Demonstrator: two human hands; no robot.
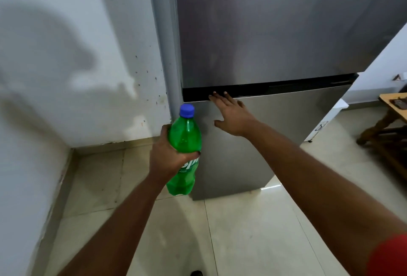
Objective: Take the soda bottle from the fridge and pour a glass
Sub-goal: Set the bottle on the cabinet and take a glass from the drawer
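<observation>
My left hand (167,154) grips a green soda bottle (184,134) with a blue cap around its middle, holding it upright in front of the fridge's lower left corner. The grey fridge (275,33) stands straight ahead with both doors closed. My right hand (231,115) lies flat with fingers spread on the top of the lower door, its fingertips at the dark gap between the two doors. No glass is in view.
A white wall (66,66) closes off the left side, meeting the tiled floor (242,231). A wooden table (394,104) with dark legs stands at the right edge. A white low unit (330,117) sits beside the fridge on the right.
</observation>
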